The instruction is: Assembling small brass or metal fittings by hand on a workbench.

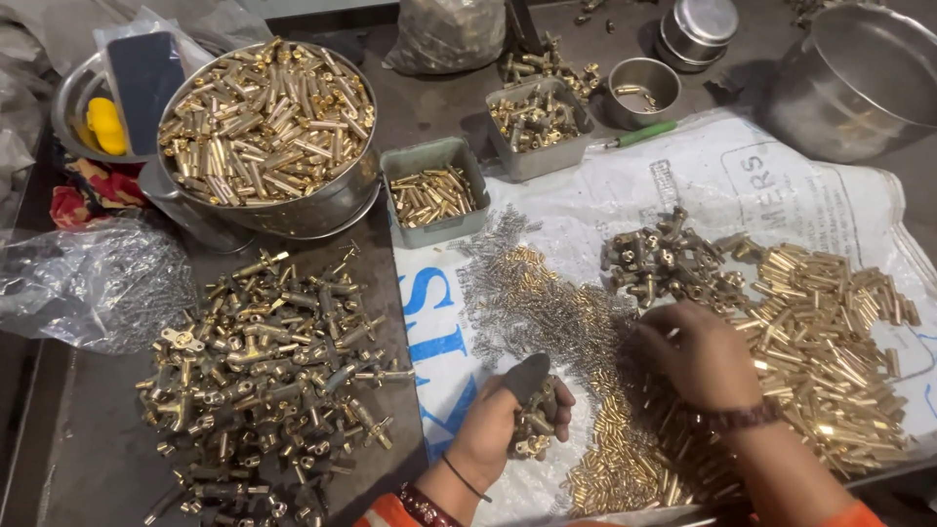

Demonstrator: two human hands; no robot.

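Brass valve bodies (268, 366), apparently assembled, lie heaped left of the white sack (683, 176); loose sleeves (830, 332) and springs (527, 293) remain upon it. Left hand (508, 420) grips one brass fitting (535, 425); right hand (698, 356), curled, picks among pins (615, 459).

small brass fitting (534, 425), cross-shaped with ports, gripped upright in curled left hand (505, 422), heap of tiny silver springs (547, 303) mixed with short brass pins (625, 459) on white sack, under right hand (695, 353) fingertips
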